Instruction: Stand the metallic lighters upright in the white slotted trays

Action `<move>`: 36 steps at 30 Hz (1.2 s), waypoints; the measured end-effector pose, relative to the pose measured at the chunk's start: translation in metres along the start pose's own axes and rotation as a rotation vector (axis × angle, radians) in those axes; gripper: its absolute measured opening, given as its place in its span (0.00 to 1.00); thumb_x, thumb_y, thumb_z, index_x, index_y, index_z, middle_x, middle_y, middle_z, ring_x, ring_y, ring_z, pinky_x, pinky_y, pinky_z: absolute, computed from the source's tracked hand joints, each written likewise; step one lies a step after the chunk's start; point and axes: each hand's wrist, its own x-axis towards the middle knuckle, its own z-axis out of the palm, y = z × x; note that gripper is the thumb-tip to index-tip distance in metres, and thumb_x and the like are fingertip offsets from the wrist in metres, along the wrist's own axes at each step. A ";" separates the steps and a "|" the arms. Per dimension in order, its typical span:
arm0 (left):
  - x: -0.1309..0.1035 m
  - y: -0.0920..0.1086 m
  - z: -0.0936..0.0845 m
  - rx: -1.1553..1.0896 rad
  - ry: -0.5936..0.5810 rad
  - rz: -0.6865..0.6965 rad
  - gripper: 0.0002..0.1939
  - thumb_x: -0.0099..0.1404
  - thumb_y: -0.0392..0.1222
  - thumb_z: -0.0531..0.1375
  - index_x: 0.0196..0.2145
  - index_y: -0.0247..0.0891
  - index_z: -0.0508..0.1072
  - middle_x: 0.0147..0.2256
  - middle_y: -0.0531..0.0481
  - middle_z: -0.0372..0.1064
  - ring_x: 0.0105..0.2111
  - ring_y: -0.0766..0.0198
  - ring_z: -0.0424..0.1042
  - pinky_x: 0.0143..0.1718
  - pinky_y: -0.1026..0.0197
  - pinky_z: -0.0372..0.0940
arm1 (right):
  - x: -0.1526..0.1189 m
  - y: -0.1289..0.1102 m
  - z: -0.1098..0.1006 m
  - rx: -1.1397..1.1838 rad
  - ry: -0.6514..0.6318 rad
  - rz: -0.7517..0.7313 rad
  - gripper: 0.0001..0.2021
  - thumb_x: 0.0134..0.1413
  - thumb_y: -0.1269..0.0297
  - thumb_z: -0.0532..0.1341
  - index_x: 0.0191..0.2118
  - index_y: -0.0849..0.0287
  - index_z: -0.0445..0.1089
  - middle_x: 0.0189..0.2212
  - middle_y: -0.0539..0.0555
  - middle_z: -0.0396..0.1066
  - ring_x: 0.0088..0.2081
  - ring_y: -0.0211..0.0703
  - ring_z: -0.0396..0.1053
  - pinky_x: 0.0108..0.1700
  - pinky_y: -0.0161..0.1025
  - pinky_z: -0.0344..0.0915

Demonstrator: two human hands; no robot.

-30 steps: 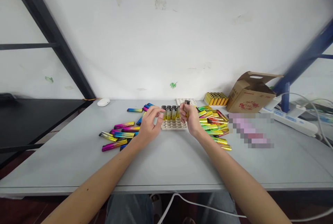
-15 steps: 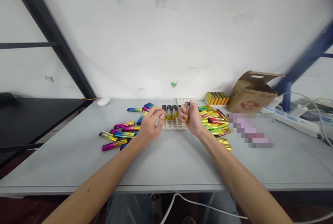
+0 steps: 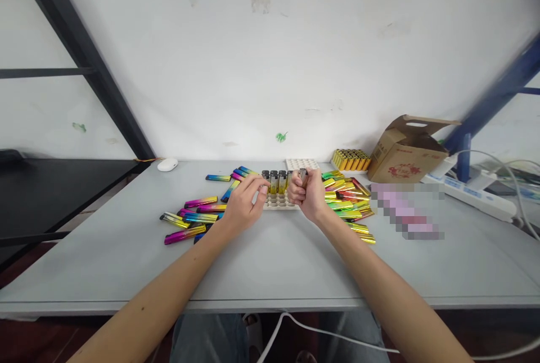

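Note:
Several yellowish see-through lighters with dark tops (image 3: 274, 182) stand upright in a white holed tray (image 3: 280, 203). My right hand (image 3: 310, 194) is wrapped round one lighter (image 3: 302, 174), whose metal top shows above the fist, over the tray's right side. At the tray's left edge is my left hand (image 3: 248, 200), fingers bent and thumb near the forefinger; whether anything sits between the fingertips is hidden. Shiny pink, blue and yellow sleeves (image 3: 201, 201) lie in a loose heap on the left. Gold, green and red ones (image 3: 348, 196) are heaped on the right.
Behind is another white holed tray (image 3: 301, 165). A block of yellow-orange lighters (image 3: 351, 160) stands beside an open cardboard box (image 3: 407, 152). A power strip (image 3: 472, 197) with cables lies at the right. A white mouse (image 3: 167, 165) rests at the back left of the grey table (image 3: 270, 273).
My right hand has closed further round the lighter, its thumb now lower and over the top, and the lighter shows less. My left hand has hardly moved.

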 end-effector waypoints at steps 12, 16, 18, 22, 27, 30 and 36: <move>0.000 0.000 0.000 0.005 -0.018 -0.006 0.12 0.72 0.39 0.48 0.41 0.39 0.70 0.39 0.46 0.70 0.42 0.61 0.70 0.45 0.58 0.65 | 0.001 0.006 -0.001 -0.061 -0.003 0.012 0.15 0.56 0.57 0.44 0.21 0.55 0.49 0.13 0.42 0.39 0.15 0.32 0.33 0.17 0.30 0.39; 0.000 0.000 0.000 0.012 -0.026 -0.012 0.12 0.72 0.40 0.48 0.40 0.39 0.71 0.39 0.46 0.70 0.41 0.61 0.70 0.45 0.58 0.65 | 0.003 0.008 -0.002 -0.087 -0.013 0.024 0.15 0.56 0.56 0.44 0.21 0.55 0.49 0.14 0.42 0.39 0.16 0.32 0.34 0.17 0.30 0.39; 0.000 0.000 0.001 0.014 -0.031 -0.017 0.12 0.72 0.40 0.48 0.40 0.39 0.71 0.39 0.46 0.70 0.41 0.61 0.70 0.45 0.58 0.65 | 0.003 0.009 -0.002 -0.105 -0.020 0.021 0.15 0.56 0.56 0.44 0.21 0.55 0.49 0.14 0.42 0.39 0.16 0.32 0.34 0.17 0.31 0.39; 0.000 0.000 0.000 0.019 -0.038 -0.022 0.13 0.72 0.41 0.47 0.40 0.39 0.71 0.39 0.45 0.70 0.41 0.61 0.70 0.44 0.58 0.66 | 0.003 0.010 -0.004 -0.142 -0.059 0.008 0.14 0.55 0.58 0.44 0.21 0.55 0.50 0.14 0.43 0.40 0.16 0.33 0.34 0.17 0.31 0.40; 0.000 0.000 0.000 0.025 -0.048 -0.029 0.13 0.72 0.41 0.47 0.39 0.39 0.71 0.39 0.45 0.70 0.41 0.61 0.70 0.44 0.57 0.66 | 0.003 0.011 -0.004 -0.167 -0.068 0.010 0.14 0.55 0.56 0.44 0.22 0.55 0.51 0.13 0.42 0.40 0.15 0.32 0.35 0.18 0.31 0.40; -0.001 -0.001 0.000 0.025 -0.057 -0.034 0.13 0.72 0.41 0.47 0.39 0.39 0.71 0.39 0.46 0.70 0.41 0.61 0.70 0.44 0.58 0.65 | 0.002 0.006 -0.004 -0.174 -0.056 -0.025 0.16 0.57 0.51 0.44 0.25 0.55 0.54 0.13 0.42 0.44 0.15 0.33 0.39 0.18 0.31 0.43; -0.001 -0.001 0.000 0.018 -0.066 -0.023 0.12 0.72 0.40 0.48 0.39 0.38 0.71 0.39 0.46 0.70 0.41 0.61 0.70 0.44 0.58 0.65 | 0.003 -0.003 -0.008 -0.119 0.005 -0.202 0.10 0.53 0.53 0.50 0.34 0.54 0.57 0.19 0.44 0.55 0.18 0.35 0.51 0.20 0.31 0.50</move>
